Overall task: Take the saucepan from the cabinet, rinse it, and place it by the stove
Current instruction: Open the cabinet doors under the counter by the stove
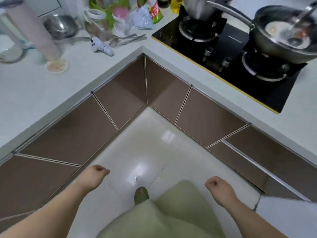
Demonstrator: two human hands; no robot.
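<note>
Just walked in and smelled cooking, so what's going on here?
Nobody is handling anything yet. A person stands in the corner of the counter, left hand and right hand loosely curled and empty above the floor. The brown cabinet doors are all closed, with no saucepan out. On the stove, a wok holds food beside a steel pot.

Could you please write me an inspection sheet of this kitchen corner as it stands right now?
Surface: white L-shaped counter, crowded at the back corner.
Job's things: no saucepan out; brown cabinet doors all shut; black stove carries a wok and a steel pot.
Clutter: forks, glass jar, steel bowl, tall pink roll, bags.
Grips: left hand and right hand loosely curled, holding nothing.
Cables: nothing seen.
Surroundings: glossy tiled floor, one green shoe.
</note>
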